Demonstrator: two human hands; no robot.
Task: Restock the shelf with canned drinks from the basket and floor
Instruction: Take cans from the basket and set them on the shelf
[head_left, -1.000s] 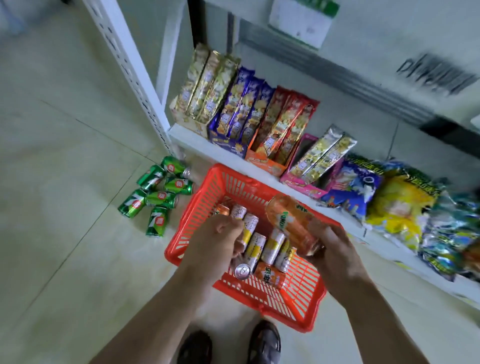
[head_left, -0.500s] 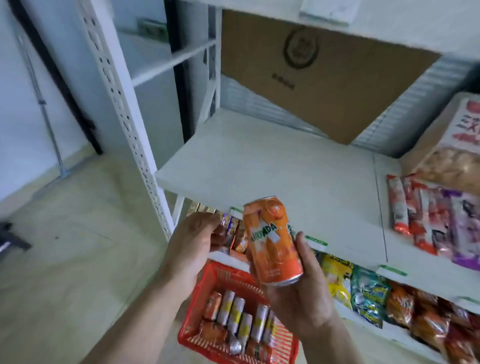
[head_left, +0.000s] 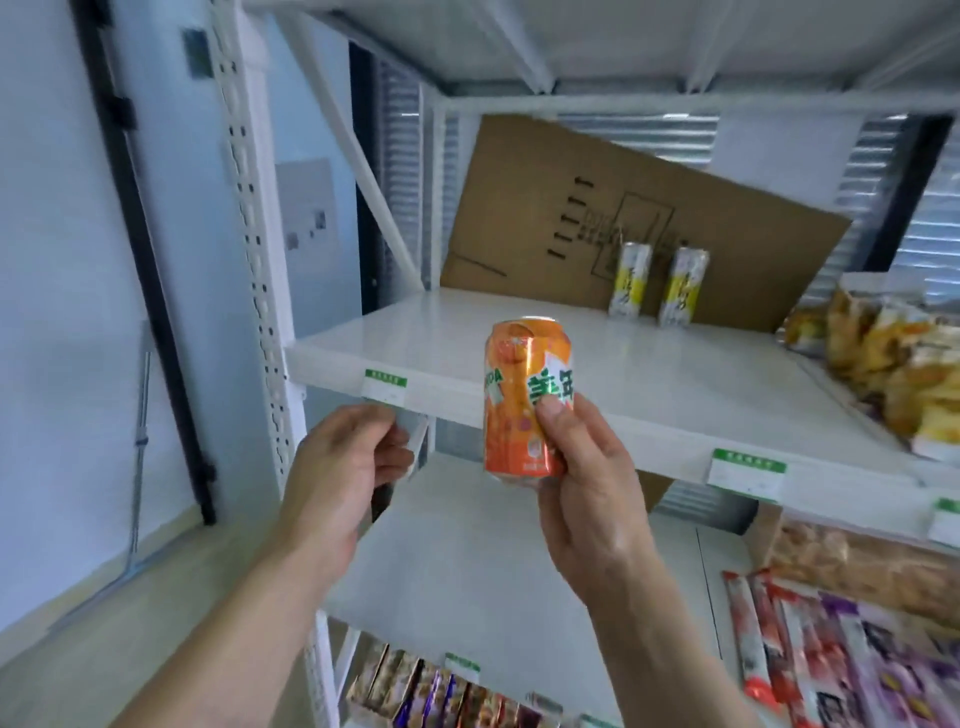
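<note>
My right hand (head_left: 587, 483) grips an orange soda can (head_left: 524, 400) upright, in front of the edge of a white shelf (head_left: 649, 374). Two slim yellow-and-white cans (head_left: 657, 286) stand at the back of that shelf against a cardboard sheet (head_left: 597, 218). My left hand (head_left: 337, 478) hangs just below the shelf's front lip, fingers loosely curled, holding nothing that I can see. The basket and the floor cans are out of view.
Snack bags (head_left: 893, 374) fill the right end of the shelf. A lower shelf (head_left: 493, 561) holds packets (head_left: 831, 649) at the right. More snack boxes (head_left: 447, 696) sit below. A white perforated upright (head_left: 260, 291) borders the left.
My view has tilted up from the basket to a higher shelf. The right hand has raised the orange can to that shelf's edge, and the left hand rose alongside.
</note>
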